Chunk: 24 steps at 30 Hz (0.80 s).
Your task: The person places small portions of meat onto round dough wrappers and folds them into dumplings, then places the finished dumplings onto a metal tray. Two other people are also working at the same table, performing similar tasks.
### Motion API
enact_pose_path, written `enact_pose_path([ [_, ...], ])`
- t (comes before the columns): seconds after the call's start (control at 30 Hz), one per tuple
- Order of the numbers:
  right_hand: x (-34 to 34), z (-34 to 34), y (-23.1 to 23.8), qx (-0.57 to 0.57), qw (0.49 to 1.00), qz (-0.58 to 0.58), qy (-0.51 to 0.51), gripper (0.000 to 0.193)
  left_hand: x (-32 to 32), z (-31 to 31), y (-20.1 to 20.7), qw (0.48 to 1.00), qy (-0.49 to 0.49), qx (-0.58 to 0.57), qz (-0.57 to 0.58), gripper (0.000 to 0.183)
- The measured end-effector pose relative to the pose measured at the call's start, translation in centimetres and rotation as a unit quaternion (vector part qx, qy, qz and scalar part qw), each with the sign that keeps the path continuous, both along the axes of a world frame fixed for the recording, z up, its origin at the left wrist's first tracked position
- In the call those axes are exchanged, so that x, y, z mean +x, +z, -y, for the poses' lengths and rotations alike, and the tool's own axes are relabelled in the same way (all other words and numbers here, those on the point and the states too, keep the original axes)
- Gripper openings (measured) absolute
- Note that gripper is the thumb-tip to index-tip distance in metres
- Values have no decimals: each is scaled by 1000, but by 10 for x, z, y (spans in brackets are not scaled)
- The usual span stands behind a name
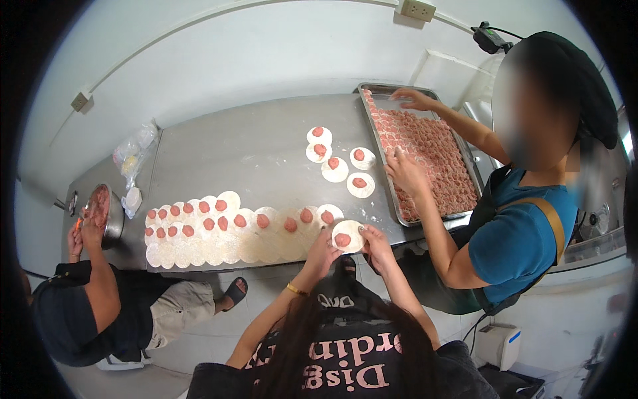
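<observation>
A round dumpling wrapper (356, 237) with a ball of pink minced meat on it is held flat between my two hands, just off the table's front edge. My left hand (322, 251) grips its left side, and my right hand (377, 245) pinches the right side. To the left, overlapping rows of pale wrappers (199, 253) lie along the front edge, many topped with meat balls. Several more filled wrappers (333, 169) lie flat farther back, in front of me.
A metal tray (364, 93) of filled dumplings stands at the right; a co-worker's hands (407, 171) are over it. At the far left another person's hands (86, 236) work at a steel bowl (116, 216) of minced meat. A plastic bag (136, 149) lies behind the bowl on the steel table (226, 146).
</observation>
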State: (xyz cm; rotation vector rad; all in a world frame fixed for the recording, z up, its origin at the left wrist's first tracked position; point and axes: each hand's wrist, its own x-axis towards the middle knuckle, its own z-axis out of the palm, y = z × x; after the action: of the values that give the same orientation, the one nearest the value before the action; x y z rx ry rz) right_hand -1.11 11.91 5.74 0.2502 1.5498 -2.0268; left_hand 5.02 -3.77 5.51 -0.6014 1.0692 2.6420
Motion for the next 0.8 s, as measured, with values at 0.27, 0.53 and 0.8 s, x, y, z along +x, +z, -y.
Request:
enact_pose_path([
  [0.27, -11, -35, -63, 168, 978, -93, -79, 20, -41, -19, -35, 794, -176, -565, -140, 39],
  [0.53, -13, -46, -59, 70, 994, -49, -63, 28, -40, -36, -49, 838, -90, -517, -150, 25],
  [0.8, -4, -45, -55, 64, 994, -84, -43, 30, -44, -35, -48, 953, -66, -279, -98, 19],
])
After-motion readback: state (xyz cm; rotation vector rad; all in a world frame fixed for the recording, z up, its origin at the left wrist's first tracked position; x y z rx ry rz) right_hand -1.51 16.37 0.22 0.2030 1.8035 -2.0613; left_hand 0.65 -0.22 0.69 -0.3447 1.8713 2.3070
